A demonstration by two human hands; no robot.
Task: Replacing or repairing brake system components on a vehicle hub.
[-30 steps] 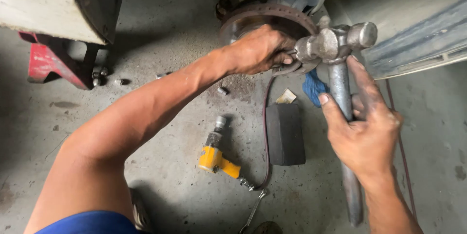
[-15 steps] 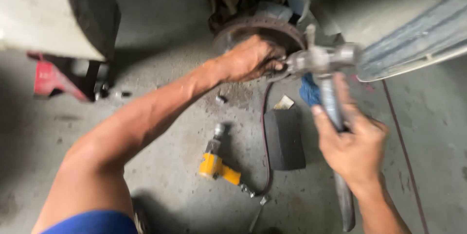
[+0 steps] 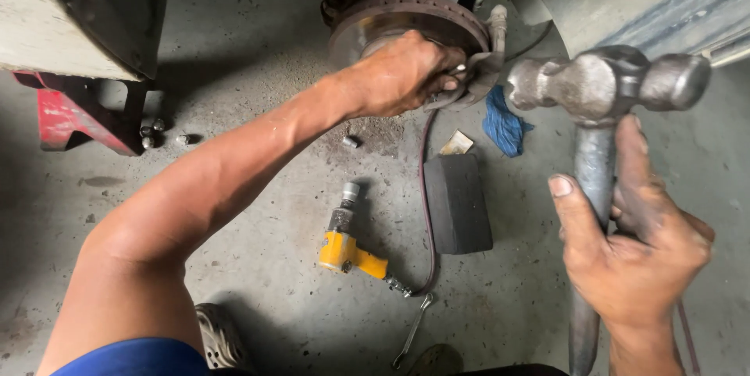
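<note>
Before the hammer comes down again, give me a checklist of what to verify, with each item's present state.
1. Right hand wrapped firmly around the hammer handle: ok.
2. Hammer head raised and apart from the brake disc: ok.
3. Left hand steadying the metal part at the disc's edge: ok.
4. Left fingers out of the striking line: not ok, they sit right at that part.
5. Floor clutter, the yellow air tool, dark block and blue rag, away from the hands: ok.
6. Exact strike spot: cannot tell.
</note>
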